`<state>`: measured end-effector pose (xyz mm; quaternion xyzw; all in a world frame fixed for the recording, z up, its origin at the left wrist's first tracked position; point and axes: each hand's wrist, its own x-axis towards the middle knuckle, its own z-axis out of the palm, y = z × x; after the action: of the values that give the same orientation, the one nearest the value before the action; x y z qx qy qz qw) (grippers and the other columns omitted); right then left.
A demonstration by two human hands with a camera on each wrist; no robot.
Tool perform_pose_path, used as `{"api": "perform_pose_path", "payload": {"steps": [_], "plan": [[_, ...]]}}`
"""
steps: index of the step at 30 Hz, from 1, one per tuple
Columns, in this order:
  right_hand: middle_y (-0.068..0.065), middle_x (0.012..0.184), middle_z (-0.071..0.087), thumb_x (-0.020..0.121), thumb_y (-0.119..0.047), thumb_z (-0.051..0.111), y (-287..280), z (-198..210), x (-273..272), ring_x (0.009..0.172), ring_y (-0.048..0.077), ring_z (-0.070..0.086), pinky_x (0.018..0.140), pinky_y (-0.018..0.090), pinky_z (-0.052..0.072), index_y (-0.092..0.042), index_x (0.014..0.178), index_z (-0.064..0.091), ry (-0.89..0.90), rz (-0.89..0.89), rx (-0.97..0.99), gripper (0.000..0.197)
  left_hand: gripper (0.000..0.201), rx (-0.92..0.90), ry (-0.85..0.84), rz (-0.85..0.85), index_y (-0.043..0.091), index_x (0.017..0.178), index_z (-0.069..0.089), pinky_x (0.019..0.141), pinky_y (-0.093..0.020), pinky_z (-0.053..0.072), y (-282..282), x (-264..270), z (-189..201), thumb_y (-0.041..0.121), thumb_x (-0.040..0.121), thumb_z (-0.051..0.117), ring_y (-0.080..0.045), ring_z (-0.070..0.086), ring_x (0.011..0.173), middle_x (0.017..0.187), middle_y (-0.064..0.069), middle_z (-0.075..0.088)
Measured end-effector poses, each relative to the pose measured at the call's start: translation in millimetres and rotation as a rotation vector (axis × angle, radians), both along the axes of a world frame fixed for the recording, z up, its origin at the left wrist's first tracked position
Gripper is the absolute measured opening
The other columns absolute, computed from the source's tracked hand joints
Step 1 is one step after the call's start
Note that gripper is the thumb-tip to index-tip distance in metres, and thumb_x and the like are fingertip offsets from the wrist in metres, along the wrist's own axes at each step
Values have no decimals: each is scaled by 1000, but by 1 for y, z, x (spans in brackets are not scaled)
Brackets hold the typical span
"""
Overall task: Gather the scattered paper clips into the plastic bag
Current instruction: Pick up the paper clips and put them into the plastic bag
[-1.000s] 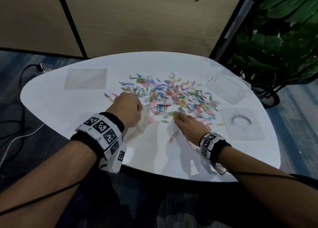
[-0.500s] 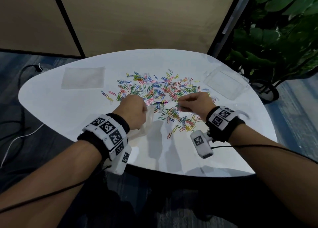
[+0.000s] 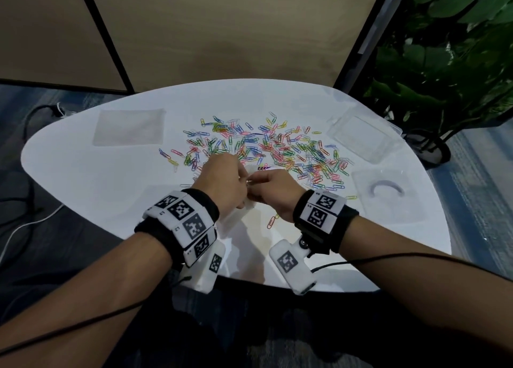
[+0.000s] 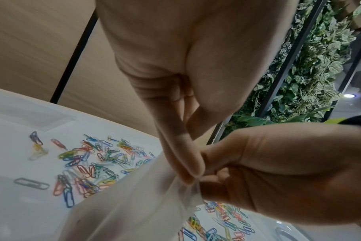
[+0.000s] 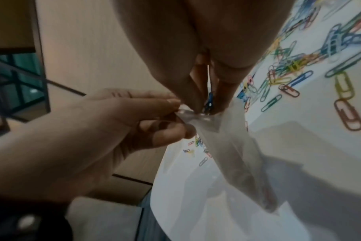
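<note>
From the head camera, the left hand (image 3: 222,183) and right hand (image 3: 273,193) meet above the near middle of the white table (image 3: 83,179), fingertips together over the mouth of a clear plastic bag (image 3: 244,209) that hangs down toward the near edge. The coloured paper clips (image 3: 277,151) lie scattered across the middle of the table, just beyond the hands, and one orange clip (image 3: 272,222) lies apart near the right wrist. A flat clear bag (image 3: 127,127) lies toward the far left edge, and two clear plastic boxes (image 3: 366,137) sit by the right edge.

From the left wrist, the left hand (image 4: 175,114) has its thumb and fingers closed in a pinch on the top edge of the plastic bag (image 4: 134,203); the right hand (image 4: 278,171) is curled tight against that same spot. Paper clips (image 4: 87,166) lie on the table behind the bag.

From the right wrist, the right hand (image 5: 206,57) pinches a blue paper clip (image 5: 209,101) between narrowed fingertips, right at the bag's mouth. The left hand (image 5: 113,130) pinches the sealed strip of the plastic bag (image 5: 227,146), which hangs down over the table.
</note>
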<state>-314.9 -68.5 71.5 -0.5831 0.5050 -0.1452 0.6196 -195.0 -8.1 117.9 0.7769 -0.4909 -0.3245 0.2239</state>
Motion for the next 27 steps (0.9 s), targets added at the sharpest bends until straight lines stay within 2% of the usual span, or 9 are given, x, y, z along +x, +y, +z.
{"api": "perform_pose_path", "payload": {"steps": [1, 3, 7, 10, 14, 16, 19, 22, 27], "plan": [[19, 91, 74, 72, 3, 62, 0, -1, 1, 73, 20, 64, 73, 40, 59, -16, 93, 75, 76, 100, -86, 31, 16, 2, -7, -1, 2, 105, 73, 66, -37, 66, 0, 1, -1, 3, 97, 59, -25, 76, 59, 67, -9, 71], [6, 82, 75, 72, 1, 58, 0, 0, 2, 63, 10, 60, 56, 24, 49, -22, 101, 72, 256, 276, -273, 39, 17, 6, -36, -7, 2, 102, 75, 65, -36, 65, 0, 2, -2, 2, 98, 58, -25, 76, 58, 63, -4, 67], [5, 76, 72, 79, -2, 63, -2, 7, 7, 74, 16, 65, 79, 29, 55, -12, 103, 75, 440, 364, -567, 29, 19, 18, -74, -30, 1, 101, 77, 71, -37, 65, 2, 4, -4, 0, 96, 58, -24, 77, 61, 73, -14, 76], [7, 80, 75, 78, -6, 62, -5, 8, 7, 77, 22, 66, 77, 32, 57, -16, 90, 79, 444, 362, -634, 24, 20, 19, -67, -32, 1, 102, 76, 71, -37, 65, 1, 4, -3, 0, 97, 57, -24, 77, 61, 74, -16, 76], [-2, 69, 64, 77, 0, 61, -4, 6, 6, 69, 13, 55, 71, 21, 43, -14, 94, 78, 439, 421, -660, 27, 20, 13, -65, -28, -1, 102, 76, 74, -38, 65, 0, 6, -2, 1, 98, 56, -25, 77, 63, 75, -16, 76], [-3, 66, 63, 78, -2, 63, -2, 6, 6, 70, 14, 54, 76, 23, 47, -15, 92, 78, 459, 453, -666, 24, 21, 15, -85, -46, 1, 101, 77, 74, -37, 65, 0, 6, -2, 1, 97, 56, -25, 77, 62, 74, -15, 76], [11, 80, 70, 84, -2, 53, -1, 6, 8, 75, 24, 52, 81, 33, 53, -15, 89, 76, 459, 453, -687, 27, 23, 27, -111, -72, 6, 99, 78, 74, -34, 64, -1, 6, -3, 2, 97, 56, -22, 76, 62, 72, -13, 76], [14, 96, 72, 84, 1, 51, 3, 7, 8, 76, 25, 55, 76, 29, 49, -12, 105, 74, 432, 510, -662, 34, 22, 25, -101, -62, 5, 103, 78, 80, -39, 64, -2, 9, -1, 0, 95, 58, -26, 76, 72, 79, -14, 77], [6, 79, 74, 86, -2, 51, 5, 17, 0, 64, 17, 59, 65, 26, 47, -12, 91, 75, 284, 572, -770, 26, 20, 45, -103, -34, 4, 107, 75, 84, -39, 63, -2, 14, 0, 2, 96, 59, -23, 76, 70, 72, -11, 75]]}}
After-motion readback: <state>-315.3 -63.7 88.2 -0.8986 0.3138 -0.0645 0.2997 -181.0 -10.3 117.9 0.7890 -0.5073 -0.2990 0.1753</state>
